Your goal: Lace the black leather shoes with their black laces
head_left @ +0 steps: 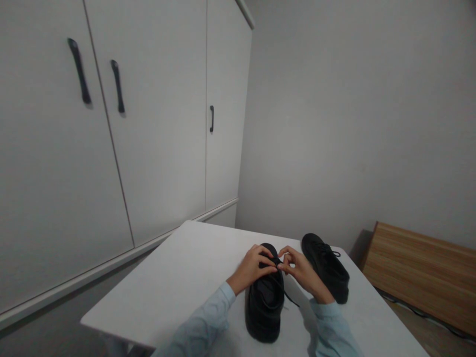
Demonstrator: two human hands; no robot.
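A black lace-up shoe [263, 317] stands on the white table with its toe pointing away from me. Over its lacing, my left hand [256, 264] is closed, thumb and fingers pinching the black shoelace [291, 299]. Close beside it, my right hand [295, 267] also pinches the lace, its thumb and index fingertip together. One loose lace end trails across the shoe's right side onto the table. The fingers partly cover the lacing, so the exact shape of the knot is hidden. A second black shoe [327, 267], its lace looped in a bow, lies right of my right hand.
The white table [167, 287] extends to the left and toward me. White cupboards [159, 148] with dark handles line the left side, and a grey wall [334, 124] stands behind. A wood-grain panel [420, 272] is at the right, with a dark cable below it.
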